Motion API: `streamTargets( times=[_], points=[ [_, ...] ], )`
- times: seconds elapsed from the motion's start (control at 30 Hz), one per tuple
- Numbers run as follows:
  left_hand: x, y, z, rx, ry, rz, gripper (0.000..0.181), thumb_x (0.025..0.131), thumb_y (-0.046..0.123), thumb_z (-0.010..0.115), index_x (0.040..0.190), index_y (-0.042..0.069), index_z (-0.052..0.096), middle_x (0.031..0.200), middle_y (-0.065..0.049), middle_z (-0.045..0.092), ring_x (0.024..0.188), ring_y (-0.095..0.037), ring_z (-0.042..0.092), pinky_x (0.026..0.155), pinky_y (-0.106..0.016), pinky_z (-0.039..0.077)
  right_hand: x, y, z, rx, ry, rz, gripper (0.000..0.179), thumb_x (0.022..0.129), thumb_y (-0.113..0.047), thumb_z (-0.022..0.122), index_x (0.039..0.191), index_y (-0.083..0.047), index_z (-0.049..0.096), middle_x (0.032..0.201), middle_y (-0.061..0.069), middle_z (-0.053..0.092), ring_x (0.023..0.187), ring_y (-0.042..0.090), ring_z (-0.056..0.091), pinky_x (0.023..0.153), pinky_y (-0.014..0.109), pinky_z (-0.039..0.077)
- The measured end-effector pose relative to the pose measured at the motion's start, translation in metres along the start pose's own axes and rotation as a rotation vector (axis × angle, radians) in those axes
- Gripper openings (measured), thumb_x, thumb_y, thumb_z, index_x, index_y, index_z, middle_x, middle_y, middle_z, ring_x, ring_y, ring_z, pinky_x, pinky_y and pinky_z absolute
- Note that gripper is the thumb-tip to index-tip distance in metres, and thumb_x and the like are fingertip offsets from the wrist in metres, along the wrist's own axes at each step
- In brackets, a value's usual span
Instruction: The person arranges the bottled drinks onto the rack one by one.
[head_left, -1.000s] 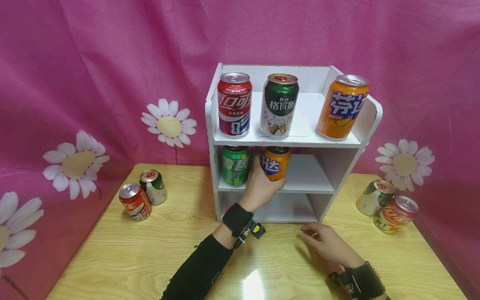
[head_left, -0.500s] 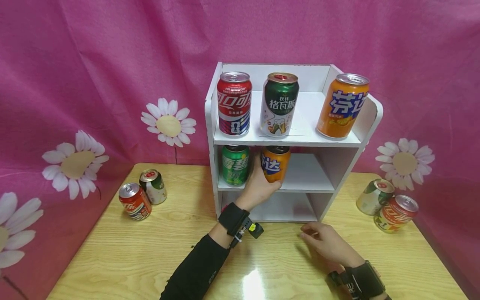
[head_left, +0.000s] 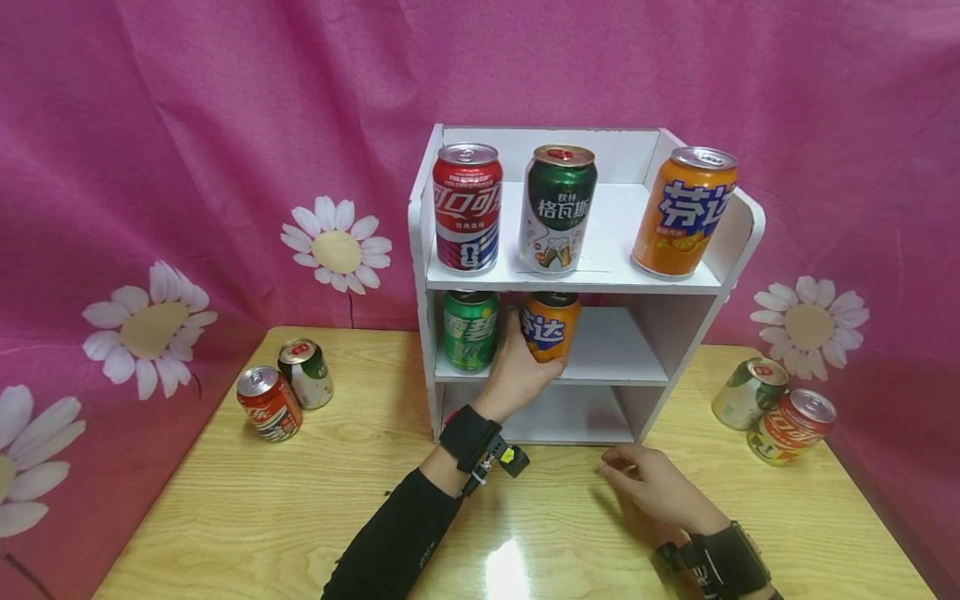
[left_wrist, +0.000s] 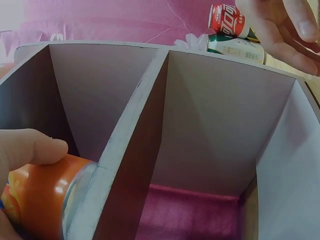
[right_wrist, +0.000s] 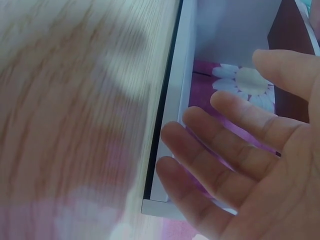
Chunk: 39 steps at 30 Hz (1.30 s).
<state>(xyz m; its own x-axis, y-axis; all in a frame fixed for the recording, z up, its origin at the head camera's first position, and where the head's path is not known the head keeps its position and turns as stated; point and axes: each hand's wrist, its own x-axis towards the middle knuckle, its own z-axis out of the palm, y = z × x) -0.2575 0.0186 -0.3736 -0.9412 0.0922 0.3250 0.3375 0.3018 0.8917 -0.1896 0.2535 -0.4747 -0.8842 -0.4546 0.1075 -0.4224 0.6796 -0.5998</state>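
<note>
Head view: the left grip (head_left: 521, 372), fingers half-hidden, seemingly pinches an orange cylindrical metal can (head_left: 553, 327), likely slippery, best held mid-body.

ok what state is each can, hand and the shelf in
left hand, gripping lower Fanta
lower Fanta, upright, held
right hand, relaxed, empty
Sprite, upright
top Coca-Cola, upright
top Qiulin kvass, upright
top Fanta, upright
left table Coca-Cola, upright
left table kvass, upright
right table kvass, upright
right table Coca-Cola, upright
white shelf, standing
</note>
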Motion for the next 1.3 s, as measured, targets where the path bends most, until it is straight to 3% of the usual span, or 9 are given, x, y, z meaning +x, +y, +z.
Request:
streamTargets(
  times=[0.33, 0.77, 1.3],
  points=[
    [0.0010, 0.0023, 0.0012, 0.021, 0.023, -0.032, 0.087, 0.073, 0.014, 0.080, 0.142, 0.008, 0.027, 0.126, -0.011, 0.047, 0.112, -0.023, 0.049, 0.098, -0.038, 0.040, -0.0004, -0.0023, -0.0014, 0.002, 0.002, -0.003, 0.021, 0.094, -0.017, 0.059, 0.105, 0.000, 0.065, 0.099, 0.005, 0.066, 0.087, 0.018, 0.064, 0.072, 0.029, 0.053],
    [0.0035, 0.0042, -0.0013, 0.008, -0.026, -0.039, 0.089, 0.072, 0.006, 0.074, 0.144, 0.009, 0.022, 0.130, -0.013, 0.043, 0.116, -0.025, 0.045, 0.101, -0.039, 0.036, -0.0002, -0.0018, -0.0015, 0.009, -0.001, -0.005, 0.020, 0.094, -0.016, 0.059, 0.104, 0.000, 0.064, 0.097, 0.003, 0.065, 0.087, 0.019, 0.064, 0.072, 0.029, 0.053],
    [0.0023, 0.0023, -0.0001, 0.036, -0.021, -0.026, 0.084, 0.073, 0.011, 0.073, 0.142, 0.008, 0.024, 0.124, -0.011, 0.047, 0.109, -0.023, 0.049, 0.096, -0.038, 0.041, -0.0006, 0.0011, -0.0015, 0.002, -0.005, -0.006, 0.021, 0.095, -0.018, 0.058, 0.105, -0.001, 0.065, 0.098, 0.001, 0.065, 0.086, 0.017, 0.064, 0.072, 0.029, 0.052]
  ],
)
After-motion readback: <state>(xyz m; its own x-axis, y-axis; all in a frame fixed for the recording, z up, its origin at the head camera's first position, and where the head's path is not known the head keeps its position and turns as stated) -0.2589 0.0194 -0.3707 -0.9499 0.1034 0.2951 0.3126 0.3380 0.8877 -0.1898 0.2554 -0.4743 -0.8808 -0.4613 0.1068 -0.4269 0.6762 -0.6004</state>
